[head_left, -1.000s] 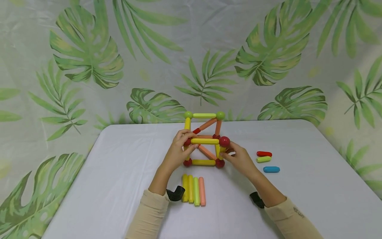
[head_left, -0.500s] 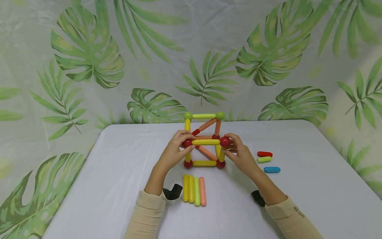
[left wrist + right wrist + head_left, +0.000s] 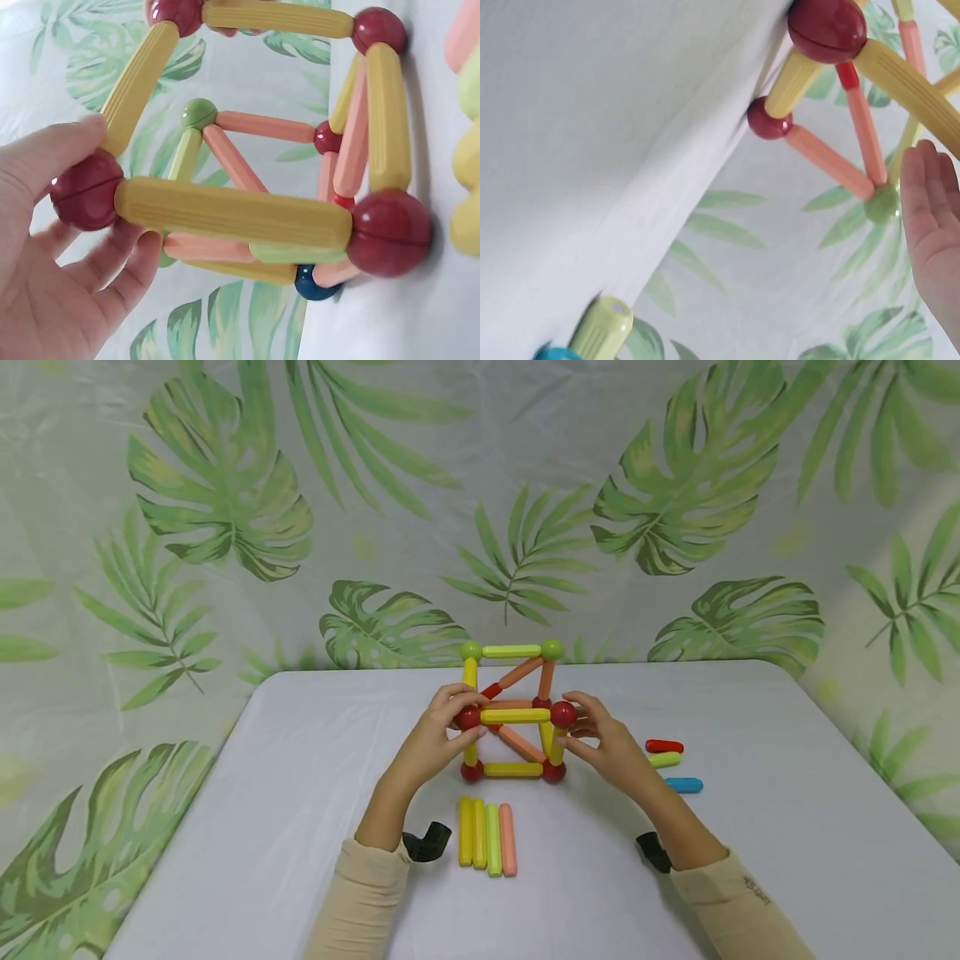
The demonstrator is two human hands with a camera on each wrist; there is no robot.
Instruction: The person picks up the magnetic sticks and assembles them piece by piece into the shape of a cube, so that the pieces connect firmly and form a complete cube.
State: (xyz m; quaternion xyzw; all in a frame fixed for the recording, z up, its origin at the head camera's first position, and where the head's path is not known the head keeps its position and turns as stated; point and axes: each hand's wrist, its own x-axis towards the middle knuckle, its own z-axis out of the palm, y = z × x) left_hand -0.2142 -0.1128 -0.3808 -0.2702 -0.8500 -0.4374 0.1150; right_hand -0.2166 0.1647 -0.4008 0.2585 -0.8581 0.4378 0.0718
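between left hand and right hand, stick frame (yellow-fronted)

This looks to us like a play spot, but we cannot tell if it is in a home or a studio. A pale cloth with green leaves hangs across the top of the frame, a white table fills much of the bottom, and toy sticks lie low in the middle

No readable text or numbers
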